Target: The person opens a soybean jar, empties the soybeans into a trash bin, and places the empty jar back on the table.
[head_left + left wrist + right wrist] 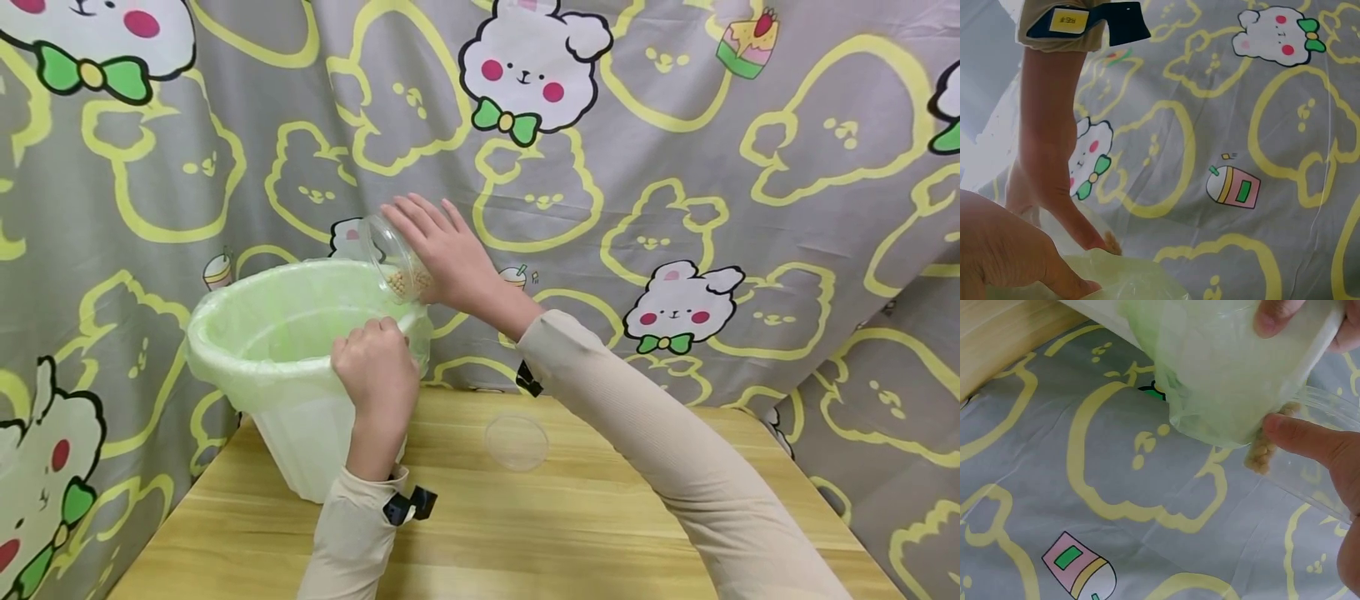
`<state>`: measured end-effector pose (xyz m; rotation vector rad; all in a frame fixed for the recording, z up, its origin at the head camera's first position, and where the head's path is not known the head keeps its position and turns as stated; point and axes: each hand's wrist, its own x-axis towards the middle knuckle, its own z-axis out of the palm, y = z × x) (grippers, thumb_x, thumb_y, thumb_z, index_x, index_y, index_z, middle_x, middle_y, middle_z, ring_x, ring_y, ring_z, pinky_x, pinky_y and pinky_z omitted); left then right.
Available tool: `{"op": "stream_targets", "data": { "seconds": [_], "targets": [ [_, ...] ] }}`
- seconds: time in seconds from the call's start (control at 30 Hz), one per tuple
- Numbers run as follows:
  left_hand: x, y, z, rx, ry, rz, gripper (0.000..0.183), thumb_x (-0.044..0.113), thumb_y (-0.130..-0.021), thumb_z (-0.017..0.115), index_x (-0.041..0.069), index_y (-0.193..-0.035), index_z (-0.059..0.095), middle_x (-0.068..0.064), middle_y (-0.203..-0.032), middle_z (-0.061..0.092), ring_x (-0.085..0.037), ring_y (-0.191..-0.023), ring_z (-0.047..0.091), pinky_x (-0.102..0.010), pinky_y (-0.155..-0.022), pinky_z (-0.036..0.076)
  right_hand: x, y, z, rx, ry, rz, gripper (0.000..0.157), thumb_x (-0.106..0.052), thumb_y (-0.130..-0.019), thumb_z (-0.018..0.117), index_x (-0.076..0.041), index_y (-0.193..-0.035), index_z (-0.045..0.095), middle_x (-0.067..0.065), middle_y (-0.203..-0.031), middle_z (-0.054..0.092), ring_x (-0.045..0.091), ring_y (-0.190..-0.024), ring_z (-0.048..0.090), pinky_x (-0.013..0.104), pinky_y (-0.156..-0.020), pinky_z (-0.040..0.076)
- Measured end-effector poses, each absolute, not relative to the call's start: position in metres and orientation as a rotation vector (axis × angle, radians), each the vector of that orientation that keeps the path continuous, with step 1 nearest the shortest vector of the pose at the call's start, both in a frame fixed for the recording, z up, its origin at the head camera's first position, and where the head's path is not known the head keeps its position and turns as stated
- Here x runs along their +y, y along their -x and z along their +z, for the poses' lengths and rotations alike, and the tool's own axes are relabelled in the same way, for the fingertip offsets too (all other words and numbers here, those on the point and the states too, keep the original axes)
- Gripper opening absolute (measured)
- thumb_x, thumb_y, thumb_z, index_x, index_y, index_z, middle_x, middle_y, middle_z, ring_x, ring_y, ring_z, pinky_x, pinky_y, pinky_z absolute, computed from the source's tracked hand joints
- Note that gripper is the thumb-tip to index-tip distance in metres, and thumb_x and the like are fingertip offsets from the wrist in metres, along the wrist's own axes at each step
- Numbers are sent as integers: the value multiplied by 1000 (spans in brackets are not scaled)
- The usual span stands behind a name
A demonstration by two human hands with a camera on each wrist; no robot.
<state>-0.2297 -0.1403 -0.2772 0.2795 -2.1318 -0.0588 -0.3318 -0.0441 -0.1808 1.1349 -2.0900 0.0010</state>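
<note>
A white trash bin (292, 450) stands on the table, lined with a pale green plastic bag (225, 379) folded over its rim. My left hand (378, 367) grips the near right part of that rim, its thumb over the bag in the right wrist view. Above the far right rim, my right hand (446, 254) holds a clear plastic tub (375, 242) tipped on its side. Yellowish beans (1263, 453) lie gathered against the tub's lower wall, by the right thumb. The bin's floor is hidden.
A clear round lid (517, 443) lies flat on the wooden table (600, 517), right of the bin. A grey patterned curtain (675, 167) hangs close behind the bin and along both sides.
</note>
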Motion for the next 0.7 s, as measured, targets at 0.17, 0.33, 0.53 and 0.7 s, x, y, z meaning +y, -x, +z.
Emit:
{"op": "stream_targets", "data": {
  "seconds": [0.17, 0.33, 0.53, 0.7],
  "targets": [
    [-140, 230, -277, -2136, -284, -56, 23, 20, -70, 78, 3, -75, 64, -9, -69, 64, -30, -63, 61, -39, -62, 43, -45, 333, -183, -2053, -1155, 7, 115, -37, -56, 87, -14, -149, 23, 5, -154, 25, 21, -145, 15, 45, -117, 11],
    [-140, 230, -278, -2144, -288, -62, 23, 21, -70, 78, 3, -76, 64, -9, -69, 64, -30, -63, 61, -39, -62, 42, -46, 332, -184, -2039, -1175, -11, 113, -37, -59, 87, -15, -149, 22, 4, -155, 24, 20, -145, 13, 42, -118, 6],
    [-140, 230, -277, -2152, -288, -67, 24, 21, -70, 78, 2, -76, 64, -9, -69, 64, -30, -63, 61, -39, -63, 43, -45, 331, -184, -2005, -1185, -45, 110, -34, -61, 87, -15, -149, 23, 4, -155, 24, 21, -145, 13, 43, -118, 7],
    [-140, 228, -276, -2152, -289, -61, 24, 20, -70, 78, 2, -76, 64, -9, -69, 64, -30, -63, 61, -39, -62, 43, -46, 330, -183, -1971, -1192, -71, 85, -3, -76, 67, -16, -149, 25, 4, -154, 26, 21, -145, 15, 44, -117, 8]
  ]
}}
